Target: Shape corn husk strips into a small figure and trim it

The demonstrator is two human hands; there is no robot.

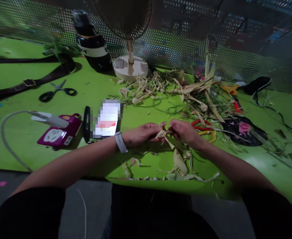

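Observation:
My left hand (146,131), with a pale band on its wrist, pinches a knotted strip of pale dry husk (162,133) over the front of the table. One loose end of the strip hangs down to the right. My right hand (184,132) is closed in a fist beside it, with another end of the strip running into its fingers. Its fingertips are partly hidden. Below the hands, a broad piece of husk (180,162) and curled scraps (128,168) lie along the table's front edge. Just behind my right wrist are red-handled scissors (201,125) and a yellow handle loop (211,136).
On the green table (86,89) lie a lit phone (108,116), a purple power bank (58,132) with a cable, and black scissors (58,90). A fan (131,68), a dark bottle (93,46), husk heaps (153,83) and a glue gun (229,89) stand or lie farther back.

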